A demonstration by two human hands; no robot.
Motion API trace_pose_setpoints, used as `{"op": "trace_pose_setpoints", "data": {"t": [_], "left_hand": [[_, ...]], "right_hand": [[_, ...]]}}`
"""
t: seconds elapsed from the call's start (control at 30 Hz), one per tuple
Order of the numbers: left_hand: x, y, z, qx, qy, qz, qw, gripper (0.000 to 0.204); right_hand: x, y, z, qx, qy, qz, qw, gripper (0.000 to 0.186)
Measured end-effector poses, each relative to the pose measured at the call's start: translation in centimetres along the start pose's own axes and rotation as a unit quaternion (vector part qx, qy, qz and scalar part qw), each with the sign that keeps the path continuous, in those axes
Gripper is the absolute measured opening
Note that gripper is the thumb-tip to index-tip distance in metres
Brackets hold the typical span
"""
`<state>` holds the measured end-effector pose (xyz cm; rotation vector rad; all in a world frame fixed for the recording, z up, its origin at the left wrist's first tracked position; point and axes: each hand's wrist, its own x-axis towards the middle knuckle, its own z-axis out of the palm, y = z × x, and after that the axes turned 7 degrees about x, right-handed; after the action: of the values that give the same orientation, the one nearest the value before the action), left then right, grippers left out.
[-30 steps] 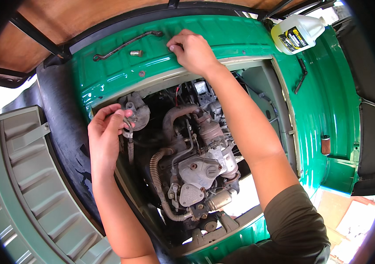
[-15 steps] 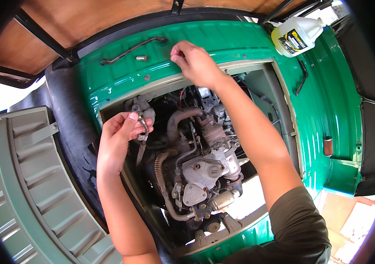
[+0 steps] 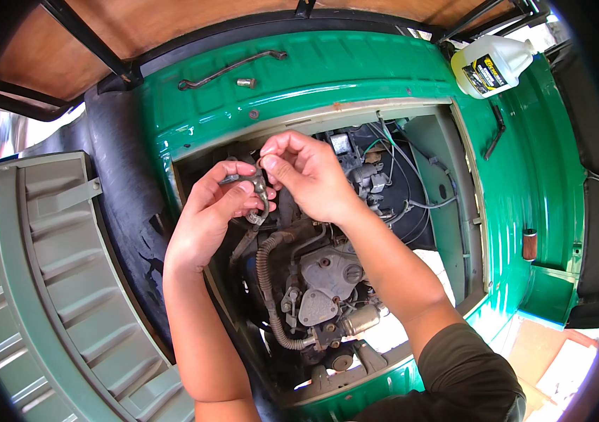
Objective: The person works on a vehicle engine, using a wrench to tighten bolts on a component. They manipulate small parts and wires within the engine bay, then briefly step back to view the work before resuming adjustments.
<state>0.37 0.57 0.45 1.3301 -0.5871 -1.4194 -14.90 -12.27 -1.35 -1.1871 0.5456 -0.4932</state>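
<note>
My left hand (image 3: 208,204) pinches a curved, dull metal hose fitting (image 3: 263,191) between thumb and fingers. From its lower end a dark hose (image 3: 245,243) seems to run down into the engine bay. Right beside the fitting's top is my right hand (image 3: 306,172), thumb and forefinger closed together. A thin, copper-coloured edge shows at those fingertips, too small to name. Below both hands sits the engine (image 3: 331,274), with a ribbed hose (image 3: 266,281) curving down its left side.
On the green body panel (image 3: 335,67) beyond the opening lie a long double-ended wrench (image 3: 233,67) and a small metal socket (image 3: 246,83). A plastic jug (image 3: 489,67), a black angled tool (image 3: 496,130) and a reddish-brown cylinder (image 3: 529,245) are at the right. A ribbed grey panel (image 3: 67,281) stands left.
My right hand has come down from over the green panel to meet the fitting in my left hand. The view has shifted slightly, and my left hand still grips the fitting.
</note>
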Motion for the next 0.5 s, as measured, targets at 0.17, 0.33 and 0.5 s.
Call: {"op": "trace_pose_setpoints", "data": {"t": [0.17, 0.33, 0.5], "left_hand": [[0.0, 0.3, 0.0, 0.008, -0.013, -0.017, 1.0, 0.03], [-0.1, 0.4, 0.1, 0.018, -0.012, 0.0, 1.0, 0.026], [-0.3, 0.8, 0.5, -0.002, -0.016, 0.026, 1.0, 0.022]], "right_hand": [[-0.3, -0.1, -0.7, 0.035, -0.042, 0.034, 0.998, 0.01], [-0.2, 0.6, 0.1, -0.01, -0.056, -0.02, 0.998, 0.009], [0.0, 1.0, 0.0, 0.037, -0.061, -0.037, 0.997, 0.008]]}}
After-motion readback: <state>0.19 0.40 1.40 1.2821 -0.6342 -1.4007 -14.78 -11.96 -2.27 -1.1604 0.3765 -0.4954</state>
